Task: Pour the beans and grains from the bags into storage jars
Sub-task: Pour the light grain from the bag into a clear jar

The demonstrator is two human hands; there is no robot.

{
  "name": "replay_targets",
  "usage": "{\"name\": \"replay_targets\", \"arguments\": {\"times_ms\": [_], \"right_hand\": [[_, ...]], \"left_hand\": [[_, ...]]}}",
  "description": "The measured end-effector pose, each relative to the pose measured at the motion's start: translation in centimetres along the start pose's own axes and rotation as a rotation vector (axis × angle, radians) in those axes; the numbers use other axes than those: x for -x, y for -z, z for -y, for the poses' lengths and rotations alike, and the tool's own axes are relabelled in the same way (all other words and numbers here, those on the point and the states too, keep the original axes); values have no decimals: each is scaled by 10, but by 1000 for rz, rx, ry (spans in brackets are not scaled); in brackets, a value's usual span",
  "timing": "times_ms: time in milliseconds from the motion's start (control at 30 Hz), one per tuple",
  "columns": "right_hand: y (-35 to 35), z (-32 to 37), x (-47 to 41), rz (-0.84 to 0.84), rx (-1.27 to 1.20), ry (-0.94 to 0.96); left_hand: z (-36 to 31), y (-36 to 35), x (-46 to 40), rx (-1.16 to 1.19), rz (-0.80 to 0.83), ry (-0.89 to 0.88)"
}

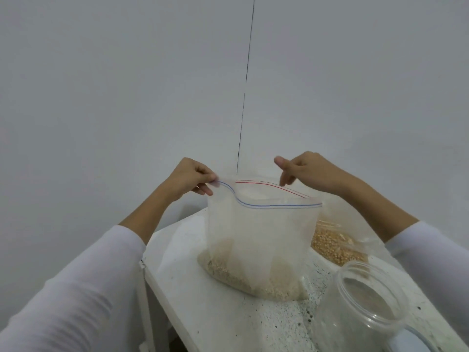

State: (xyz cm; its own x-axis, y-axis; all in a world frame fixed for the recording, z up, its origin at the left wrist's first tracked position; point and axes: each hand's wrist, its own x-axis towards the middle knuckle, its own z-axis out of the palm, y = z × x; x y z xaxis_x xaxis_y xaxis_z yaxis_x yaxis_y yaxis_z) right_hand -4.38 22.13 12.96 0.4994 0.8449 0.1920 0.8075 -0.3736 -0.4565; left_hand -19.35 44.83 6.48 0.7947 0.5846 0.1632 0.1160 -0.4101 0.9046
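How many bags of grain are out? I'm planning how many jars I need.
2. One zip bag stands at the table's middle, held open by both hands; a second bag lies behind it to the right. Others may be out of view.

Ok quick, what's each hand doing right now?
Left hand: pinches the near lip of the zip bag at its left corner.
Right hand: fingers at the far lip; grip cannot be told.

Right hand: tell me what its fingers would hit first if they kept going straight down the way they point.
The right hand points its fingers down at the zip bag; they would likely meet its red-striped far rim first, though depth is unclear.
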Motion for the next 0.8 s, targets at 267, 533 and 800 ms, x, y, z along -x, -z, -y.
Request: {"name": "replay_targets", "arguments": {"times_ms": [267,533,800], "right_hand": [[-50,50,-41,172,348,-20],[-64,53,-66,218,220,5],[-65,62,-58,287,127,-79]], "left_hand": [[-12,-12,10,-108,-73,-106],[-2,-20,12,-6,-105,-113],[1,-23,11,147,-161,-91]]}}
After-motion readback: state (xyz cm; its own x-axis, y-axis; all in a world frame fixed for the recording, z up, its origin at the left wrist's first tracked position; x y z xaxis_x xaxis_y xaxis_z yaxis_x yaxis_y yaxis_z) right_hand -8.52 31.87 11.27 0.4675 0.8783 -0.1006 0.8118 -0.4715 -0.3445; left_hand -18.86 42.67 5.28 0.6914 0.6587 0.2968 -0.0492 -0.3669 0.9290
